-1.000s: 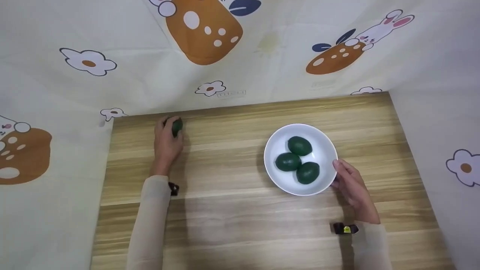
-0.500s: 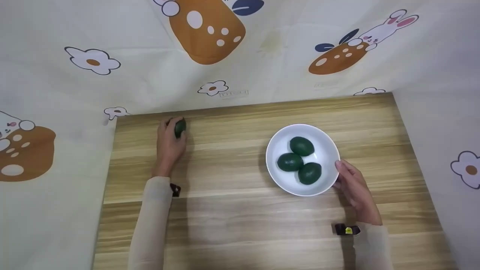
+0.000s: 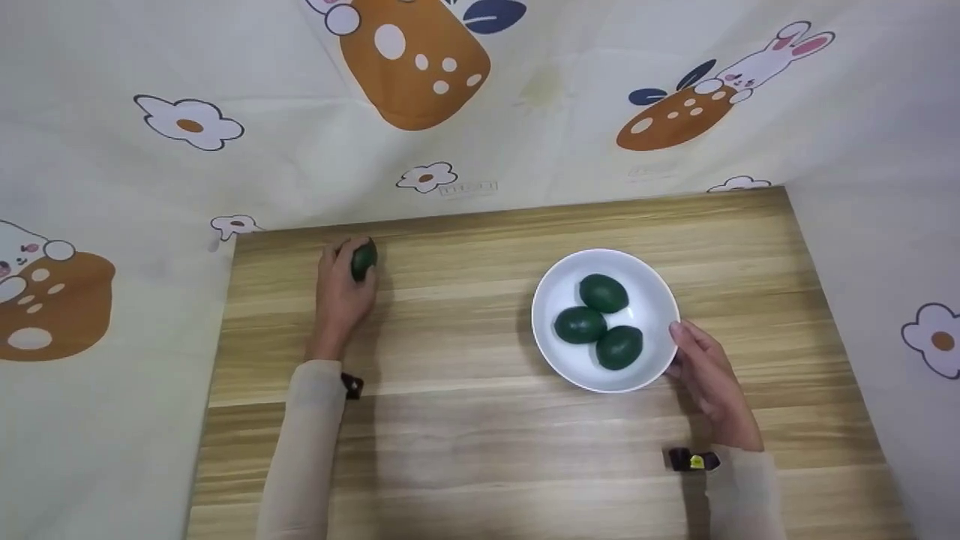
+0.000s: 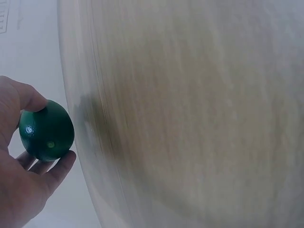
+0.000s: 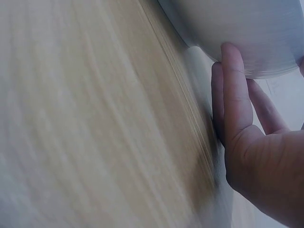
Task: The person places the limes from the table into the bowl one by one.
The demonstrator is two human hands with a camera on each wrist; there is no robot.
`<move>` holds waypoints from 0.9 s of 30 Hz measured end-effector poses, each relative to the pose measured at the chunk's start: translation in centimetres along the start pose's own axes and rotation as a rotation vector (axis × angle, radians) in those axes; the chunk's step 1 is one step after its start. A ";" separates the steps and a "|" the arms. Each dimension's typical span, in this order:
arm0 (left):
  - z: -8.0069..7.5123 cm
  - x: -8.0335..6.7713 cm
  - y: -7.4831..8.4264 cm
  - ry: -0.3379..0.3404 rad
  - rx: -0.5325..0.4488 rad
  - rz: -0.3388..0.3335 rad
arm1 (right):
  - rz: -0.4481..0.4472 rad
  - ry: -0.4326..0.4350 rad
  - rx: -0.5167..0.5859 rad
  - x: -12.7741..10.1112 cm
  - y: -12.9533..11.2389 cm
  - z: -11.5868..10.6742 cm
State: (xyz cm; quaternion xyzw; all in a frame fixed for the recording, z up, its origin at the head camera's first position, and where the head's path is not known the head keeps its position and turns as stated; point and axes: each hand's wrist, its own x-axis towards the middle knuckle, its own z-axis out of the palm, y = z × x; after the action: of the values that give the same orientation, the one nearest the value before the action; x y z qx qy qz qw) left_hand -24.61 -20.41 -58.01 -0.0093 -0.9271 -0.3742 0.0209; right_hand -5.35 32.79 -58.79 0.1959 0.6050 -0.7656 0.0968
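At the far left of the table, my left hand (image 3: 345,292) grips a dark green oval fruit (image 3: 364,259). The left wrist view shows this fruit (image 4: 46,132) as smooth and shiny with a pale spot, the thumb on one side and fingertips on the other. To the right, a round white bowl (image 3: 551,360) contains three similar green fruits (image 3: 603,293) lying against one another. My right hand (image 3: 709,375) holds the bowl at its right side, thumb at the rim. In the right wrist view, fingers (image 5: 233,71) press on the bowl's outer wall (image 5: 256,33).
A wood-grain table (image 3: 450,337) lies beneath both hands. Pale cloth (image 3: 540,135) printed with rabbits and flowers rises behind its back edge, with more cloth along the left and right sides. A small dark device (image 3: 694,459) sits at the right wrist.
The head view has shifted slightly. My left hand, still gripping the fruit, has come a little nearer from the back edge. The right hand and bowl have stayed in place.
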 end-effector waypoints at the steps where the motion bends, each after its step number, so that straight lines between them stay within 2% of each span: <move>1: 0.0 -0.1 0.1 -0.002 -0.001 -0.002 | 0.000 0.003 0.002 0.0 0.0 0.0; 7: -0.1 -0.4 0.5 -0.008 -0.014 0.006 | -0.001 0.025 0.005 -0.1 0.0 0.1; 15: 0.2 -1.0 1.2 -0.022 -0.028 0.035 | 0.001 0.009 0.015 0.0 -0.1 0.2; 27: -0.2 -2.0 3.0 -0.047 -0.023 0.082 | 0.088 -0.028 -0.012 -0.4 -2.0 0.3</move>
State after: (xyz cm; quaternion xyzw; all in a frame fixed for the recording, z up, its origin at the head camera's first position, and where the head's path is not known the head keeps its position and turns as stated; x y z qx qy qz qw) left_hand -22.53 -18.40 -55.88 -0.0560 -0.9219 -0.3831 0.0144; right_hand -5.80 32.98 -56.73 0.2108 0.5992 -0.7596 0.1400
